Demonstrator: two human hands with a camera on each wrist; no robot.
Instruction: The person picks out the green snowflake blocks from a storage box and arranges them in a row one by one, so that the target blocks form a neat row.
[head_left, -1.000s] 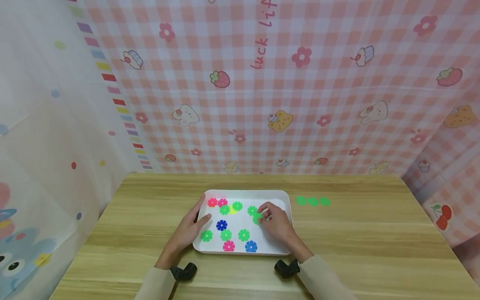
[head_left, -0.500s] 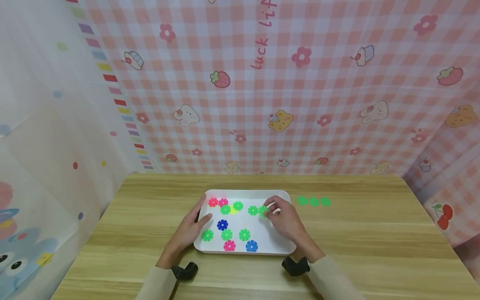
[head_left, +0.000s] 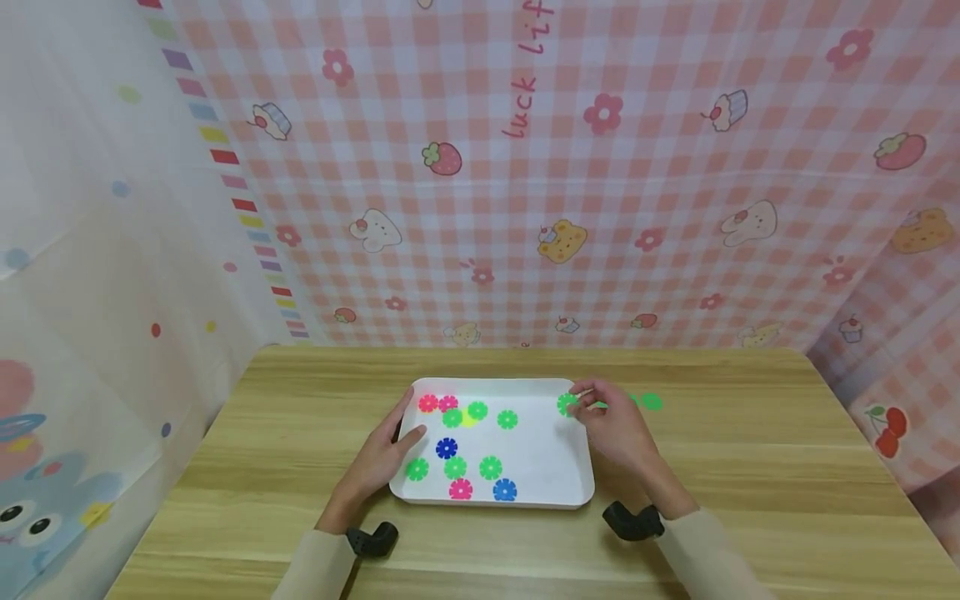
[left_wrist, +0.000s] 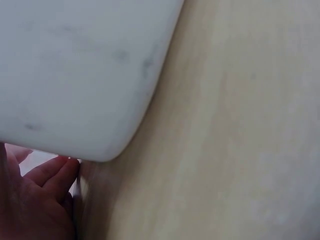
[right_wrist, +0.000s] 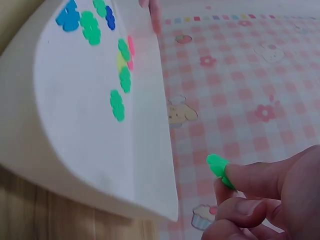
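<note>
A white tray (head_left: 540, 454) lies on the table, with several notched plastic discs in it: green, pink, yellow and blue. At the tray's left side my left hand (head_left: 377, 457) grips the rim, thumb on the inner side and fingers along the outer wall. In the left wrist view, the tray's corner partly hides those fingers. My right hand (head_left: 617, 425) pinches a green notched disc (right_wrist: 218, 167) between thumb and index finger, over the tray's back right corner. A dark blue disc (head_left: 446, 448) and a lighter blue disc (head_left: 505, 490) lie in the tray.
Green discs lie in a row on the wooden table (head_left: 750, 467), right of the tray; my right hand partly covers them, and the rightmost green disc (head_left: 652, 402) shows fully. A pink checked cloth (head_left: 495, 192) hangs behind the table.
My right hand has lifted a green disc from beside another one and carried it right, to the tray's back right corner. The left hand stays on the rim.
</note>
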